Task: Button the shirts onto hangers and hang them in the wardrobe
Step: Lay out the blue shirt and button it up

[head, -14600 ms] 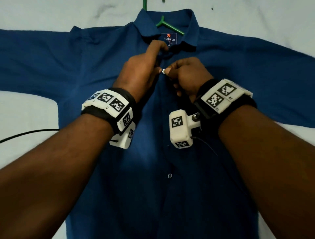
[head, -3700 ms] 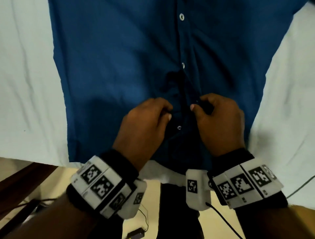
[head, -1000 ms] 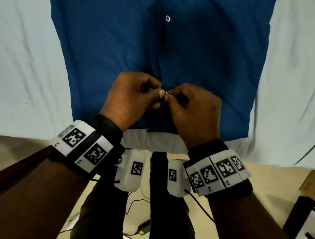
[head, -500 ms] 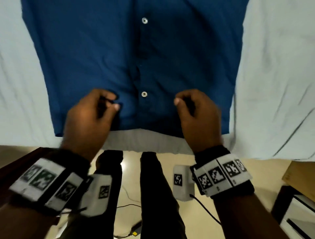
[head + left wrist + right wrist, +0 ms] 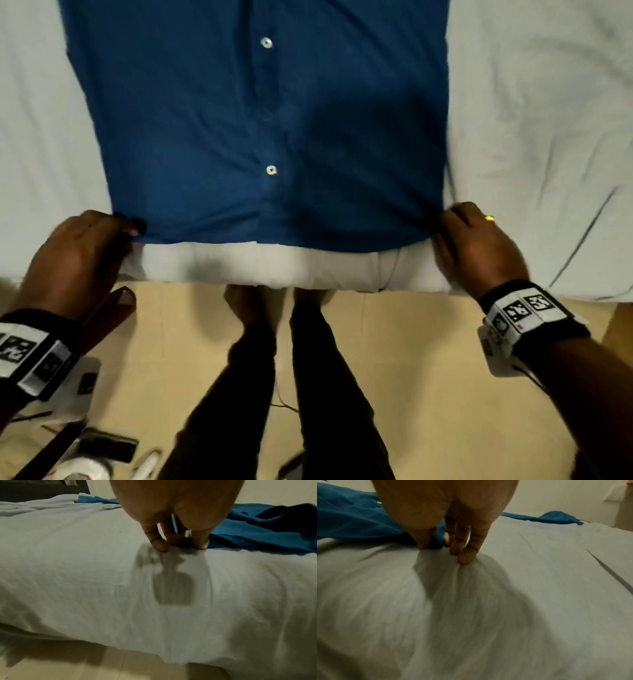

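My hands have left the bottom button and moved out to the hem corners. From the head view, my left hand [image 5: 73,255] and right hand [image 5: 476,243] each pinch a lower corner of the blue shirt [image 5: 260,113], which lies flat on the white bed sheet [image 5: 534,102], its placket buttoned. Left wrist view: thumb and fingers [image 5: 158,543] nip the hem. Right wrist view: fingers [image 5: 465,553] curl on the corner. I judge buttoning done; lifting toward the wardrobe comes next.
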